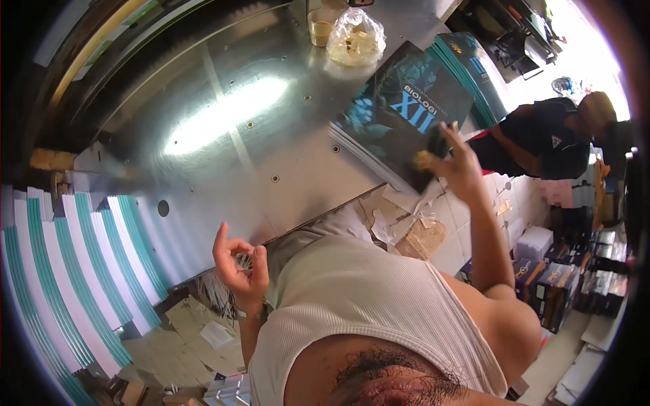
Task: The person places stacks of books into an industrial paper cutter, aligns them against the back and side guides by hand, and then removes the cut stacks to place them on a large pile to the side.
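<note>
Shiny metal table (305, 196), tiled floor (460, 215) at three o'clock, dark book stack (399, 111) at half-past ten from the spread right hand (462, 169), half-past one from the loosely curled left hand (245, 269)

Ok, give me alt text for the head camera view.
The right hand is over a stack of dark books on a metal table, a blurred brownish bit by it; the left hand is raised, apparently empty. A plastic bag sits beyond; another person is at right.
</note>
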`<state>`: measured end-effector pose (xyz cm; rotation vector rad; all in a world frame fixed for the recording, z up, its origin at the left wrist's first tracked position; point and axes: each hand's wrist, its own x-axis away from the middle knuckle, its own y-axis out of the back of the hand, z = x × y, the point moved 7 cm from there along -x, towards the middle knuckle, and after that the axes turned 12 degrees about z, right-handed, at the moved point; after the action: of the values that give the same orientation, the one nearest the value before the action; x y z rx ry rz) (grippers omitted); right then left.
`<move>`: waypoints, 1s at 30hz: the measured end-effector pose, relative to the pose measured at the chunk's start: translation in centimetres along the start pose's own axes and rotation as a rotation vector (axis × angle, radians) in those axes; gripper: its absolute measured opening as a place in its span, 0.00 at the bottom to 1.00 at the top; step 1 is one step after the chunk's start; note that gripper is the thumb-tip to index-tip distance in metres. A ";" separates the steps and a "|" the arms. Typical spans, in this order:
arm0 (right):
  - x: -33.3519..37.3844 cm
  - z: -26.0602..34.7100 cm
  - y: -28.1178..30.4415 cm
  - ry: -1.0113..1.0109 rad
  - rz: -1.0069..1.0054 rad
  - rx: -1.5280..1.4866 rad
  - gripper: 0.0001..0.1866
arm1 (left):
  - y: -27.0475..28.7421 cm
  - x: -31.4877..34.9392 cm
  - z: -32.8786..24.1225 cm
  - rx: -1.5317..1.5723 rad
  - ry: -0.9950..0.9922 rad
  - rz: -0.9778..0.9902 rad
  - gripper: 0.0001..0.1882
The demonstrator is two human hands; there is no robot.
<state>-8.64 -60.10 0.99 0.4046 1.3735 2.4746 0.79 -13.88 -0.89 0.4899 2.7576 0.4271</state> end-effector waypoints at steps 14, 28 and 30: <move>3.5 2.6 -9.3 -0.114 0.002 -1.467 0.40 | -2.8 3.3 2.4 0.515 0.244 -0.099 0.39; 7.4 17.8 -13.5 0.420 1.395 -1.605 0.61 | 0.9 5.3 4.3 0.490 0.203 -0.569 0.37; 2.6 17.5 -13.7 0.568 1.091 -1.520 0.56 | 0.5 4.7 5.8 0.641 0.284 -0.540 0.37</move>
<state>-2.99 -38.60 -1.61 0.0049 -1.2973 3.6136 -1.28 -10.29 -7.10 -0.2205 3.0965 -0.5697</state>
